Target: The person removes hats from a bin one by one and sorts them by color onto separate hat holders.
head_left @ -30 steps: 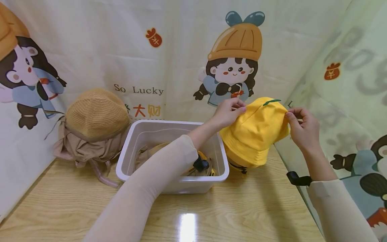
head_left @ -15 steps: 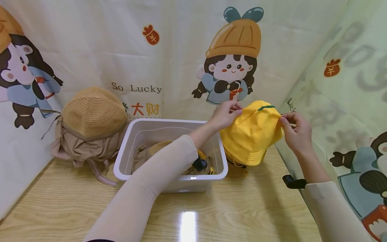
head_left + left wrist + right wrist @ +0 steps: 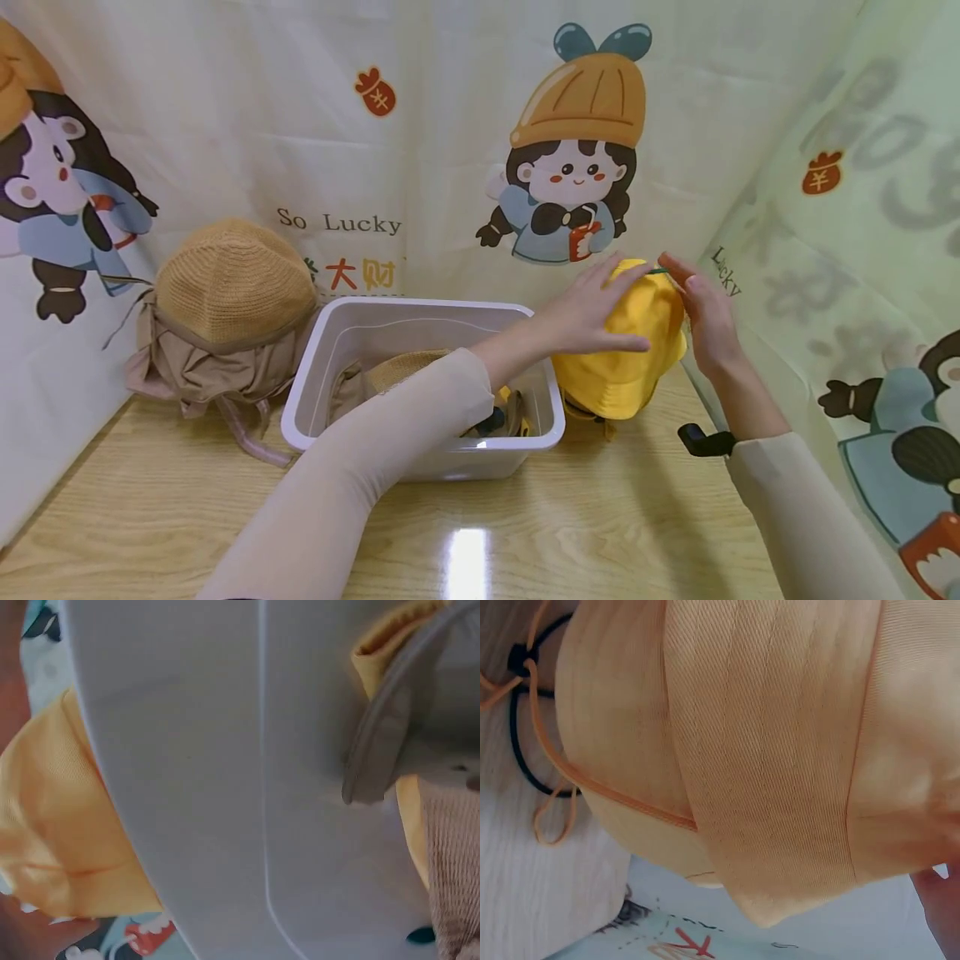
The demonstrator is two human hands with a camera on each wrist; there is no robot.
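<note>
Both hands have let go of the pinch they had half a second ago: the left hand (image 3: 596,312) has slid across the front of the yellow hat (image 3: 637,367), and the right hand (image 3: 707,321) has come inward along its other side. Nearest me, two pale sleeves rise from the lower edge of the frame, the left sleeve (image 3: 360,467) crossing over the bin (image 3: 465,467) in the centre. The table (image 3: 585,533) shows wood grain and a bright reflection at bottom centre. In the bin lie a tan woven hat (image 3: 408,362) and, by the left wrist view, some yellow cloth (image 3: 409,825) beside a grey-brown brim (image 3: 375,742).

The yellow hat stands right of centre, just beside the bin, crown up. The left grip is spread, thumb well apart from the fingers; the right grip has its fingers straight, pointing up towards the green tab (image 3: 657,271) on top. Whether either palm touches the cloth I can't tell. An orange cord (image 3: 544,742) hangs by the brim in the right wrist view.

At left, a straw-crowned hat (image 3: 236,287) sits with its brown cloth bunched below. Behind everything hangs a curtain (image 3: 450,108) printed with cartoon figures.
</note>
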